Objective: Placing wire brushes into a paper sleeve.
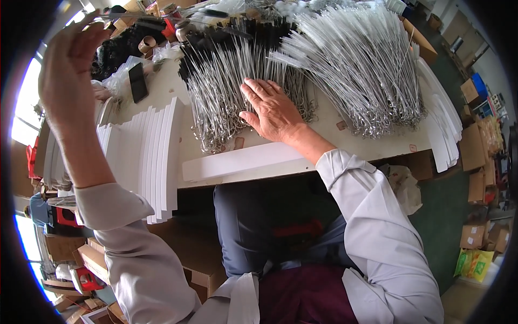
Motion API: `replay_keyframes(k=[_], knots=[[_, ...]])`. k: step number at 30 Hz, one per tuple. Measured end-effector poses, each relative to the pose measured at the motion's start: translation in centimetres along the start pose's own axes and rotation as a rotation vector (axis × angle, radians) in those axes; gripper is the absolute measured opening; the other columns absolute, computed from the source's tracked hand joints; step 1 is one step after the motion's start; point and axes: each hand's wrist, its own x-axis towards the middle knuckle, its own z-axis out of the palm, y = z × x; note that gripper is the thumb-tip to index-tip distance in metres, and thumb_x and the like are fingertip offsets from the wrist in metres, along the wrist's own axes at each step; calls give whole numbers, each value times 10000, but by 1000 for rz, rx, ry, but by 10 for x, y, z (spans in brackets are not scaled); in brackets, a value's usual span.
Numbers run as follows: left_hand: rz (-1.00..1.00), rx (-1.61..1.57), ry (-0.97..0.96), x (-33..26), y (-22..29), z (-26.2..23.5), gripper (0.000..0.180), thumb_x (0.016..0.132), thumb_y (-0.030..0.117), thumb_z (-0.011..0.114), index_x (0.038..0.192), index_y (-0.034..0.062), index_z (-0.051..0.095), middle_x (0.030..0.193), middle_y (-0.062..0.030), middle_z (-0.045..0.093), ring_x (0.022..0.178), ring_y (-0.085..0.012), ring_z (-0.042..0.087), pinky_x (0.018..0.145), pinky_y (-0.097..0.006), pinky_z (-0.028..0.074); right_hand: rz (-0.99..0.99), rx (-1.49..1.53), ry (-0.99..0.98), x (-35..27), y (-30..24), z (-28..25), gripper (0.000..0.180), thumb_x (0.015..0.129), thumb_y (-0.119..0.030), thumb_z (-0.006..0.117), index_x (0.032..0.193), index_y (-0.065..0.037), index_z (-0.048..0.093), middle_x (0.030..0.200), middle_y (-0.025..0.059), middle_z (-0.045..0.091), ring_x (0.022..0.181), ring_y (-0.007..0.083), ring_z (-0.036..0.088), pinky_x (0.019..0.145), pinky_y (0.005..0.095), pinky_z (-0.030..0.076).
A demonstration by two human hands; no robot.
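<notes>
Our right hand (272, 112) rests, thumb apart, on black-bristled wire brushes (216, 92); left of them, our left hand (69, 67) is up, grip unclear. Apparently sorting, we next need one separated.

No lettering legible; printing on yellow-green bag (474, 264) at right too small to read.

Setting: workshop, production type. Evidence: bulk wire brushes (372, 65) heaped beyond and right of the right hand (272, 110); long white strips (156, 148) ranked to its left; cardboard boxes (471, 147) far to its right, along green floor (445, 210).
</notes>
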Motion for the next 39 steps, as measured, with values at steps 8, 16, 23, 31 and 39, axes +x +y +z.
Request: replay_keyframes(k=[8,16,23,31,39], knots=[[-40,66,197,8,20,-39,269,1035,116,528,1124,-95,670,1088,-229,732,993,-295,736,964,-394,596,2,-9,34,-2,4,3,669,1000,-457,560,1436,48,513,1518,237,471,1400,376,433,1203,481,294],[-217,10,-198,-6,45,-37,319,1065,176,502,1208,-88,610,1143,-264,700,982,-330,721,899,-397,598,58,175,146,2,-10,-40,610,1024,-512,532,1240,39,680,1248,213,689,1220,358,616,1090,435,456],[-490,-719,-588,-41,50,31,333,1078,202,471,1176,-85,607,1129,-269,697,902,-316,714,833,-387,588,226,1287,-39,8,-77,-131,745,1073,-595,359,1261,62,655,1154,184,733,1048,248,712,977,395,553],[-556,-280,-591,-105,66,107,199,1040,182,534,1040,2,618,1022,-158,710,771,-168,683,714,-315,569,494,1871,-282,-75,-95,-173,517,1077,-419,525,1233,63,624,854,116,717,738,174,719,679,288,591],[-520,-189,-704,-145,48,152,110,1007,73,595,980,-20,650,894,-81,699,761,-124,685,678,-281,576,745,1486,-174,-151,-72,-197,300,1086,-230,544,1132,22,699,706,17,629,556,59,532,524,213,432]])
